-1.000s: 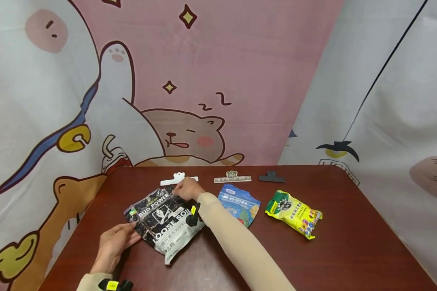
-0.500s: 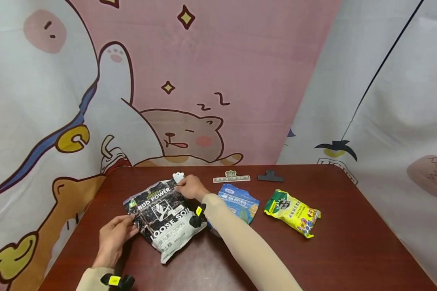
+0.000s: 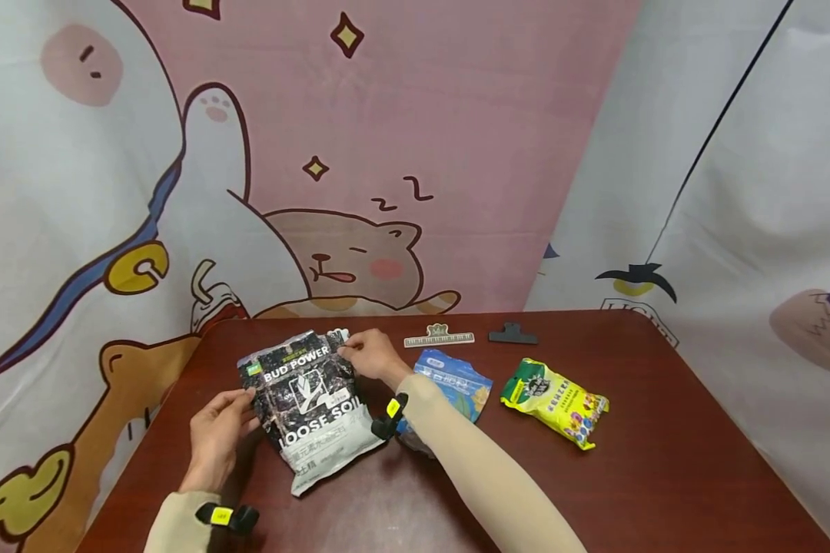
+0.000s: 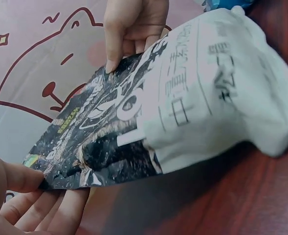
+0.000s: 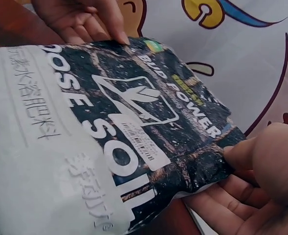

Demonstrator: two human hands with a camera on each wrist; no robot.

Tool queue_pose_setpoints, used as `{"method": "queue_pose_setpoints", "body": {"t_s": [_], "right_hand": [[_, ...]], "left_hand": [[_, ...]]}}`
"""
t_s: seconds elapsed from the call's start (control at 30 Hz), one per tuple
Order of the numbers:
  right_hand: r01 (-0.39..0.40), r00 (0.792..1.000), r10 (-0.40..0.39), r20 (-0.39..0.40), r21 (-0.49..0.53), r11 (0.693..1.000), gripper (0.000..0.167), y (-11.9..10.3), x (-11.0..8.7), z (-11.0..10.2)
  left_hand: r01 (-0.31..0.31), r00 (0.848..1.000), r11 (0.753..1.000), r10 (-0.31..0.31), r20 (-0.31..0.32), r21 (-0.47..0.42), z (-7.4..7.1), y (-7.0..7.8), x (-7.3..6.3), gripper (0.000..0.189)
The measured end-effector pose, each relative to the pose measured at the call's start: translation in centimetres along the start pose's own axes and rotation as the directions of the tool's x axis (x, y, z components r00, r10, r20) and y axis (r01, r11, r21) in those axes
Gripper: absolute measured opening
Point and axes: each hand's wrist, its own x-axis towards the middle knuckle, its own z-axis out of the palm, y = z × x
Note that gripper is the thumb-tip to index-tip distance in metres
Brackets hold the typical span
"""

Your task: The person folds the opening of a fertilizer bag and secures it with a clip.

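Observation:
A black and white bag of loose soil (image 3: 311,407) is held between both hands, its black upper part tipped up off the table. My left hand (image 3: 216,434) pinches its left edge, thumb on the printed face and fingers behind, as the left wrist view shows. At the opposite edge my right hand (image 3: 373,355) pinches the bag near its top corner, thumb in front and fingers underneath in the right wrist view. Behind the bag's top a white clip (image 3: 341,335) is mostly hidden.
A blue pouch (image 3: 453,380) lies partly under the right forearm. Farther right is a yellow and green packet (image 3: 556,401). Along the back of the brown table (image 3: 664,461) lie a piano-key patterned clip (image 3: 439,336) and a dark grey clip (image 3: 512,334). A cartoon-print cloth (image 3: 498,153) hangs behind.
Both hands have lifted the bag's top edge and turned the bag slightly more upright, so it covers most of the white clip. The other pouches and clips stay where they were.

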Motion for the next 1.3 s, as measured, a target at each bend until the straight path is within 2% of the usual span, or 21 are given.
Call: {"method": "queue_pose_setpoints", "body": {"t_s": [0.2, 0.47, 0.73, 0.9, 1.03, 1.2, 1.3], "right_hand": [[0.012, 1.000, -0.011, -0.022, 0.066, 0.998, 0.024, -0.3, -1.3, -0.6], [0.000, 0.998, 0.008, -0.058, 0.143, 0.990, 0.034, -0.5, -3.3, -1.4], [0.058, 0.993, -0.037, -0.116, 0.188, 0.980, 0.020, -0.7, -5.1, -1.8], [0.073, 0.989, -0.046, -0.140, 0.196, 0.978, 0.020, -0.9, -6.1, -2.2], [0.092, 0.986, -0.061, -0.155, 0.201, 0.975, 0.023, -1.0, -7.0, -2.4], [0.125, 0.978, -0.089, -0.187, 0.190, 0.974, 0.024, -1.3, -8.2, -2.3], [0.141, 0.972, -0.101, -0.212, 0.180, 0.974, 0.024, -1.4, -8.6, -2.2]], "left_hand": [[-0.017, 1.000, 1.000, 0.017, -0.020, 0.002, 0.2, 1.0, 0.5, 0.016], [-0.040, 0.999, 0.999, 0.040, 0.018, -0.019, 0.7, 2.3, 1.0, 0.015], [-0.084, 0.996, 0.995, 0.086, 0.037, -0.057, 1.2, 3.3, 1.5, 0.014], [-0.109, 0.991, 0.991, 0.114, 0.067, -0.081, 1.4, 3.7, 1.8, 0.015], [-0.165, 0.976, 0.978, 0.180, 0.119, -0.125, 1.2, 3.8, 2.2, 0.014], [-0.253, 0.933, 0.943, 0.297, 0.203, -0.217, 0.6, 3.7, 3.0, 0.008], [-0.288, 0.909, 0.916, 0.353, 0.223, -0.277, 0.7, 3.7, 3.3, 0.008]]}}
